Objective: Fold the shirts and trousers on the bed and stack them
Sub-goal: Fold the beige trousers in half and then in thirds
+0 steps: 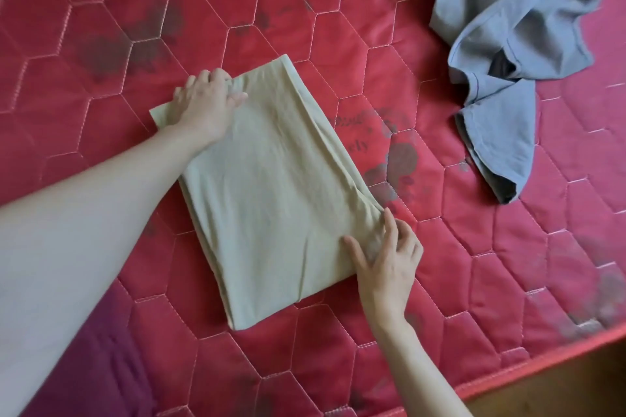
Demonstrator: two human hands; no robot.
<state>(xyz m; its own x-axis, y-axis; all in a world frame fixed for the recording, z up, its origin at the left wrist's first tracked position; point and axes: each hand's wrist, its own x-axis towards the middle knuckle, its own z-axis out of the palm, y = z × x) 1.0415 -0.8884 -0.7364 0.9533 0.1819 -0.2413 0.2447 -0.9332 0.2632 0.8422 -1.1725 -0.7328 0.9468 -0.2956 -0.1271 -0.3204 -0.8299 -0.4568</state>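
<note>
Head view: a beige soft-cotton garment (271, 179), folded into a tidy long rectangle with faint creases, lies mid-bed on a red quilted mattress with hexagon stitching (474, 264); the left hand (206, 101) grips its far corner with curled fingers, and the right hand (389, 261) presses its near edge with straight fingers. Lifting by the corners alone could, I judge, let the layers slide open (thin, limp fabric). A crumpled blue-grey shirt (515, 27) lies unfolded, well apart at upper right.
</note>
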